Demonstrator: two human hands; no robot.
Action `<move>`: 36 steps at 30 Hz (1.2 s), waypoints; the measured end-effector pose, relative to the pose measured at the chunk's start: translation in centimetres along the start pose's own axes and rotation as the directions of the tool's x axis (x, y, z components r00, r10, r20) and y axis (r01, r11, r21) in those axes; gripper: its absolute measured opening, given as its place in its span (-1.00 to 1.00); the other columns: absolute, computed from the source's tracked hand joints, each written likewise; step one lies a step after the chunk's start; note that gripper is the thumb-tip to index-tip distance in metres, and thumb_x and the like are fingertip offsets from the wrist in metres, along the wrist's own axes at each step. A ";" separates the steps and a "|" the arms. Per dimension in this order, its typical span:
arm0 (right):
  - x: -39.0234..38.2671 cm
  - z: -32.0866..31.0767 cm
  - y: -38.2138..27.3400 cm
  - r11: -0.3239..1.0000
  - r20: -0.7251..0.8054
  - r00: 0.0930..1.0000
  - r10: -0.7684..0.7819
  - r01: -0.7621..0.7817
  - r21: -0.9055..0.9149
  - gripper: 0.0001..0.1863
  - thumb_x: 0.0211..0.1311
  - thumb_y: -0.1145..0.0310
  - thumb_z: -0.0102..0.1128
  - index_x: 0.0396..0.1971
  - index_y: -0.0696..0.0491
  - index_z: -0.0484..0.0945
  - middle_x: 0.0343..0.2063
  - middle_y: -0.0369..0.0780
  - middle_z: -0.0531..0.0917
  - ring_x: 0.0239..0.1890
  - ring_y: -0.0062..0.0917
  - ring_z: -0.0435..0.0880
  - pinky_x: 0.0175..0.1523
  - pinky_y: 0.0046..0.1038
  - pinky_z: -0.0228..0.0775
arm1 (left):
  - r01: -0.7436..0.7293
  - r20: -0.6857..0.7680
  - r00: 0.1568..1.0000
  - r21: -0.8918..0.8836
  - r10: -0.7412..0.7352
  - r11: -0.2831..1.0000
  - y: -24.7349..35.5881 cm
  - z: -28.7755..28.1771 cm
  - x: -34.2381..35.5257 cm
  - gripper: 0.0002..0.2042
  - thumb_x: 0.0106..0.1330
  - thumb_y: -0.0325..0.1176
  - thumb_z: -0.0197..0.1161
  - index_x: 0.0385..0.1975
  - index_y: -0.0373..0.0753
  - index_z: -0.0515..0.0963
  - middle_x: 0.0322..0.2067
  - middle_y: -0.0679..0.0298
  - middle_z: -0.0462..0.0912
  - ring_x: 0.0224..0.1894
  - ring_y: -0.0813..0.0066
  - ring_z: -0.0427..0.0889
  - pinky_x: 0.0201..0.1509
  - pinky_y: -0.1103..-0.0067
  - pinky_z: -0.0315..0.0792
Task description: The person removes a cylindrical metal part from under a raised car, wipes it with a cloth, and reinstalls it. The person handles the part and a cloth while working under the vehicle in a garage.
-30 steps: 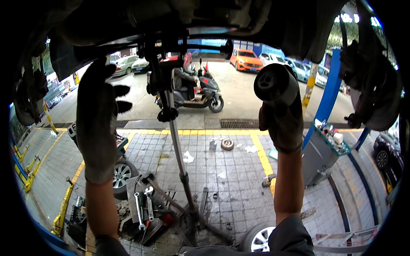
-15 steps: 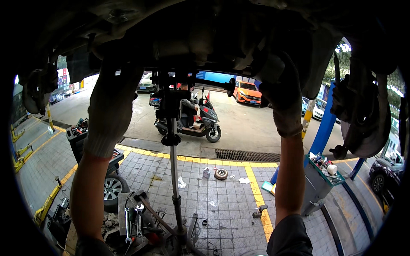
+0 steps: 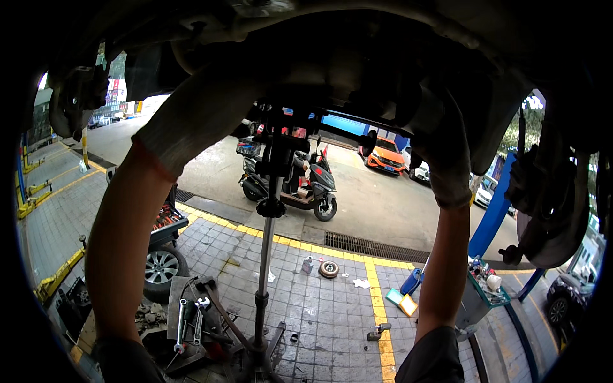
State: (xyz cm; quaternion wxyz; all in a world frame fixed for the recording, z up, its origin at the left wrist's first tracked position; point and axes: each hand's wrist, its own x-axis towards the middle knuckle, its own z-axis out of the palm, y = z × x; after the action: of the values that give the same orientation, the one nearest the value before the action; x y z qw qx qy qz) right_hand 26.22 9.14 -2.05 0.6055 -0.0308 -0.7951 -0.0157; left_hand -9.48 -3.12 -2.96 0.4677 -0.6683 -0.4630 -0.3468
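Note:
Both arms are raised into the dark underside of a lifted vehicle (image 3: pixel 332 38). My left hand (image 3: pixel 207 118), in a pale knitted glove, reaches toward the top of an upright jack pole (image 3: pixel 266 246); its fingers vanish in shadow. The pole's dark head (image 3: pixel 276 153) stands just right of that hand, close under the vehicle. My right hand (image 3: pixel 449 163), also gloved, is up beside a dim, rounded underbody part (image 3: pixel 421 118). Its fingers are too dark to make out, so any grip there is hidden.
A brake disc with hub (image 3: pixel 534 230) hangs at the right. Wrenches (image 3: pixel 199 319) lie on a metal plate by the pole's foot, near a wheel (image 3: pixel 165 271). A grey tool cart (image 3: pixel 476 303) stands beside a blue lift post (image 3: pixel 493 210). Beyond, a person sits on a scooter (image 3: pixel 310 191).
My left hand has swung inward to the right, toward the pole's head, and its forearm now leans. My right hand stays up by the underbody. The whole view has tilted slightly.

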 end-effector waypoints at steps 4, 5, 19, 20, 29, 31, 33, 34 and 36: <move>0.4 -0.4 0.2 0.999 0.033 0.999 0.008 -0.009 0.043 -0.04 0.06 0.63 0.40 0.51 -0.11 0.24 0.27 -0.10 0.49 0.06 -0.33 0.70 -0.11 -0.44 0.79 | -0.133 -0.035 0.990 0.120 0.138 0.984 -0.3 -0.5 0.2 -0.71 0.50 -0.47 0.15 0.17 -0.14 0.53 -0.17 0.24 0.74 -0.13 0.46 0.75 0.01 0.56 0.68; 0.4 -0.6 0.2 0.995 0.049 0.996 0.071 -0.074 0.060 -0.04 0.05 0.64 0.40 0.50 -0.11 0.24 0.27 -0.10 0.50 0.05 -0.34 0.71 -0.11 -0.44 0.79 | -0.177 -0.083 0.976 0.244 0.203 0.953 -0.3 -0.5 0.2 -0.71 0.49 -0.49 0.16 0.16 -0.15 0.53 -0.16 0.24 0.74 -0.12 0.46 0.76 0.02 0.56 0.68; 1.0 -0.6 -0.4 0.996 0.023 1.000 -0.010 0.012 -0.088 -0.01 0.07 0.33 0.59 0.50 -0.02 0.22 0.24 -0.08 0.53 0.04 -0.29 0.73 -0.08 -0.40 0.78 | 0.117 -0.067 0.977 -0.625 -0.202 0.772 1.7 -2.0 0.8 -0.56 0.48 -0.19 0.21 0.27 -0.20 0.46 -0.11 0.13 0.69 -0.12 0.25 0.69 0.03 0.35 0.64; 1.0 -0.5 -0.4 0.999 0.019 1.000 0.001 0.000 -0.044 -0.02 0.07 0.35 0.59 0.49 -0.02 0.22 0.23 -0.07 0.53 0.03 -0.29 0.73 -0.09 -0.40 0.78 | 0.248 0.067 0.949 -0.763 -0.308 0.597 2.3 -2.4 0.8 -0.52 0.49 -0.08 0.21 0.26 -0.24 0.45 -0.10 0.11 0.68 -0.09 0.20 0.68 0.08 0.31 0.63; 2.3 1.3 -1.1 0.975 0.067 0.994 -0.080 0.093 -0.204 -0.03 0.05 0.44 0.60 0.47 0.00 0.23 0.22 -0.10 0.56 0.00 -0.36 0.76 -0.13 -0.45 0.76 | 0.249 0.145 0.967 -0.700 -0.208 0.669 2.0 -3.0 1.2 -0.57 0.47 -0.20 0.21 0.28 -0.19 0.45 -0.02 0.12 0.65 -0.01 0.21 0.66 0.10 0.34 0.62; 3.2 1.6 -1.7 0.978 0.055 0.998 -0.043 0.053 -0.201 -0.02 0.04 0.41 0.62 0.47 0.00 0.23 0.24 -0.11 0.56 -0.05 -0.36 0.78 -0.11 -0.42 0.76 | 0.152 0.064 0.988 -0.569 -0.140 0.809 1.3 -2.8 1.1 -0.59 0.47 -0.26 0.21 0.28 -0.18 0.45 -0.01 0.13 0.65 -0.01 0.24 0.66 0.09 0.37 0.62; 4.3 2.3 -1.8 0.930 0.100 0.975 -0.196 0.217 -0.295 -0.05 0.08 0.35 0.60 0.47 0.00 0.24 0.25 -0.11 0.58 -0.09 -0.36 0.80 -0.07 -0.39 0.74 | 0.078 0.011 0.997 -0.427 -0.081 0.901 1.1 -2.2 0.9 -0.60 0.46 -0.33 0.20 0.28 -0.16 0.46 -0.01 0.13 0.65 -0.01 0.27 0.66 0.08 0.40 0.63; 4.5 2.5 -2.0 0.900 0.126 0.957 -0.261 0.289 -0.325 -0.07 0.11 0.32 0.58 0.46 0.00 0.24 0.24 -0.11 0.59 -0.10 -0.36 0.80 -0.04 -0.38 0.74 | 0.044 -0.011 0.999 -0.363 -0.051 0.931 1.1 -2.0 0.7 -0.60 0.46 -0.36 0.20 0.28 -0.16 0.47 -0.01 0.14 0.65 -0.01 0.28 0.66 0.07 0.42 0.63; 4.8 2.9 -2.2 0.870 0.126 0.966 -0.224 0.257 -0.420 -0.12 0.16 0.25 0.54 0.45 0.01 0.27 0.22 -0.13 0.62 -0.09 -0.35 0.81 0.01 -0.35 0.72 | -0.010 -0.055 0.998 -0.244 -0.003 0.970 1.0 -1.8 0.6 -0.61 0.45 -0.42 0.20 0.27 -0.14 0.47 0.00 0.14 0.64 -0.01 0.31 0.66 0.06 0.45 0.63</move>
State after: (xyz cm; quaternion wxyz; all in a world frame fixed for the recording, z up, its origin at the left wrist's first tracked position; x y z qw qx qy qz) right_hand 22.02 7.22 1.88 0.5471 -0.0659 -0.7909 -0.2661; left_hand -8.41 -4.83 -2.16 0.3950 -0.7118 -0.4025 -0.4188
